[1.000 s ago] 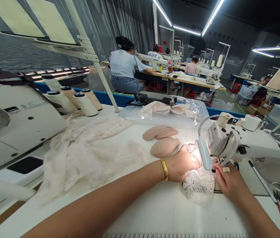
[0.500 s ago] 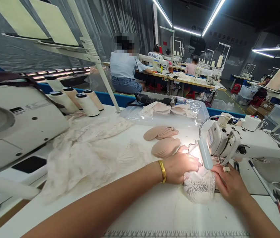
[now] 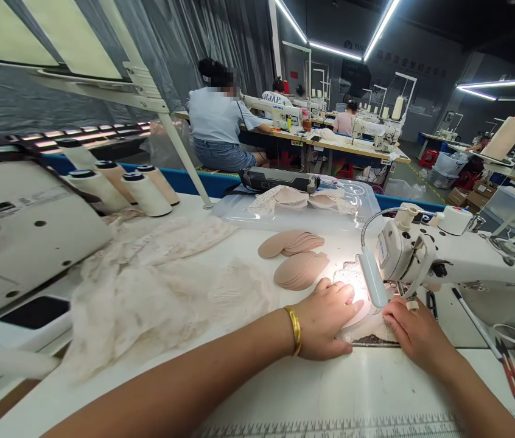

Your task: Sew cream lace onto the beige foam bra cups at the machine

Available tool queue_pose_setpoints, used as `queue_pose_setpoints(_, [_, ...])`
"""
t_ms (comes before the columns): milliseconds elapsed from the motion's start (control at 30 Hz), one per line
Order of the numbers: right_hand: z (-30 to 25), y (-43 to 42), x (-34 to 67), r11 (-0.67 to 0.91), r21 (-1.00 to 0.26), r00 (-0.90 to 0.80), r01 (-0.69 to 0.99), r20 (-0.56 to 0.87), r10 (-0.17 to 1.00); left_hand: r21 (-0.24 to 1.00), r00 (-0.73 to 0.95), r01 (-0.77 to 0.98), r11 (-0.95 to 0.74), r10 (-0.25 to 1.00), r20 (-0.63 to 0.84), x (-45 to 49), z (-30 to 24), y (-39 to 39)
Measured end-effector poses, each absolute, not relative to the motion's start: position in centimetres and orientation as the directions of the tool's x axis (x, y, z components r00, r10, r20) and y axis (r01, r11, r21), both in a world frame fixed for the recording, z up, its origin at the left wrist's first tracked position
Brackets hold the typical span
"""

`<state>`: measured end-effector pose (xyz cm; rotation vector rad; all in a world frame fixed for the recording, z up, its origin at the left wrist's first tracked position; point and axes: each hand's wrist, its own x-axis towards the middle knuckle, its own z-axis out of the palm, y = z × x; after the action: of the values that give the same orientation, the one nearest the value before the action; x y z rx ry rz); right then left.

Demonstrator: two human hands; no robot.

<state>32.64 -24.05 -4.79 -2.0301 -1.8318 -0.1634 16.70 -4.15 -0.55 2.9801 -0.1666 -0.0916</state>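
Under the bright lamp (image 3: 373, 281), a pale lace piece (image 3: 346, 277) with a smooth pad lies at the head of a white sewing machine (image 3: 449, 249). My left hand (image 3: 325, 316), wearing a gold bangle, rests flat on its near side with the fingers apart. At the other edge, close to the needle area, my right hand (image 3: 415, 328) has its fingers curled together on the lace. The lamp and glare hide the needle and part of the fabric. Two stacks of beige oval pads, a farther stack (image 3: 289, 243) and a nearer stack (image 3: 301, 272), sit just beyond my left hand.
Sheer lace fabric (image 3: 148, 298) spreads over the left of the table. Several thread cones (image 3: 148, 194) stand behind it. A clear plastic lid (image 3: 234, 213) holds lace cups (image 3: 285, 198). Red-handled thread snips (image 3: 513, 377) lie right; a ruler (image 3: 330, 426) runs along the front edge.
The lace flap that hung toward me between my hands is now turned away under the lamp. My left hand has flattened and spread its fingers. The view has shifted slightly.
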Motion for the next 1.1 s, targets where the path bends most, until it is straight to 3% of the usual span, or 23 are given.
queue_pose_setpoints(100, [-4.3,-23.9,31.9,-0.034,-0.275,0.118,0.961,0.297,0.948,0.156,0.989,-0.133,-0.979,-0.141,-0.045,16.7,0.0,-4.2])
queue_pose_setpoints(300, [-4.3,-24.1,32.3,-0.038,-0.285,0.101,0.958,0.213,0.972,0.196,0.979,-0.193,-0.961,-0.202,-0.029,16.8,-0.6,-3.7])
queue_pose_setpoints(533, [-2.0,-25.4,33.8,-0.095,-0.439,0.157,0.894,0.108,0.982,0.141,0.956,-0.292,-0.946,-0.284,0.075,17.1,-1.6,-3.4])
queue_pose_setpoints(700, [-3.0,-24.5,33.6,-0.014,-0.584,0.177,0.812,0.223,0.959,0.149,0.931,-0.351,-0.925,-0.327,0.165,17.8,-2.0,-3.2])
queue_pose_setpoints(833, [-5.5,-23.6,33.3,-0.084,-0.431,0.25,0.898,0.344,0.905,0.141,0.921,-0.364,-0.921,-0.333,0.203,18.4,-2.4,-2.5])
queue_pose_setpoints(967, [-6.3,-23.3,32.9,-0.147,-0.245,0.224,0.958,0.326,0.918,0.125,0.925,-0.345,-0.93,-0.314,0.214,18.8,-2.3,-2.1])
queue_pose_setpoints(1100, [-6.1,-23.3,32.9,-0.164,-0.163,0.214,0.973,0.368,0.905,0.148,0.929,-0.334,-0.931,-0.298,0.22,18.9,-2.1,-1.9])
